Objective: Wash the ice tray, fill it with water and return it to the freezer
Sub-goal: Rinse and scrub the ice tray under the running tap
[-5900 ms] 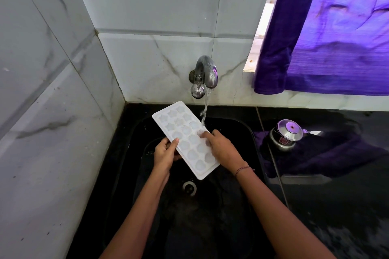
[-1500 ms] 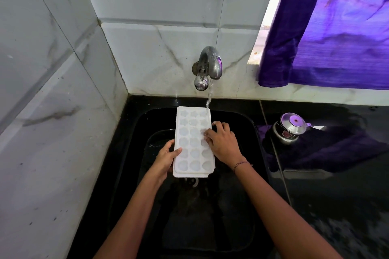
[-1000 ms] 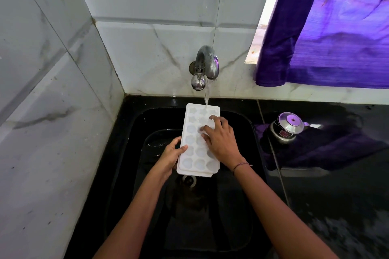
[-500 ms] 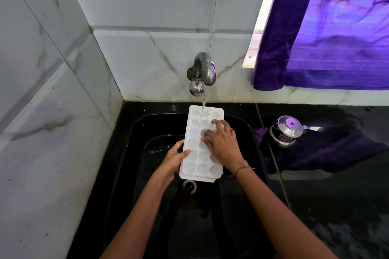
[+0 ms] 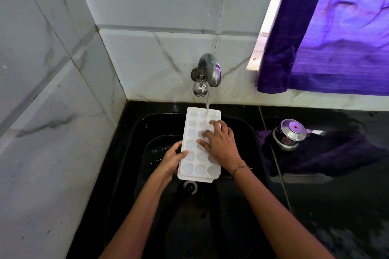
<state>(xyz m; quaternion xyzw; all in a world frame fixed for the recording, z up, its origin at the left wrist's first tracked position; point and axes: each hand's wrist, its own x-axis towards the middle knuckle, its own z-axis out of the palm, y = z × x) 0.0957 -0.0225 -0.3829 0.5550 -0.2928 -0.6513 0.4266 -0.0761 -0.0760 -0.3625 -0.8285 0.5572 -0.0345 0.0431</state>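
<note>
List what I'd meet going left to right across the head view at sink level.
From the left: marble side wall → left hand → ice tray, gripped by its left edge → right hand, fingers on the tray's right half → steel vessel.

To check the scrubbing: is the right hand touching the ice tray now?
Touching. The head view shows the right hand lying on the ice tray, its fingertips on the compartments.
</note>
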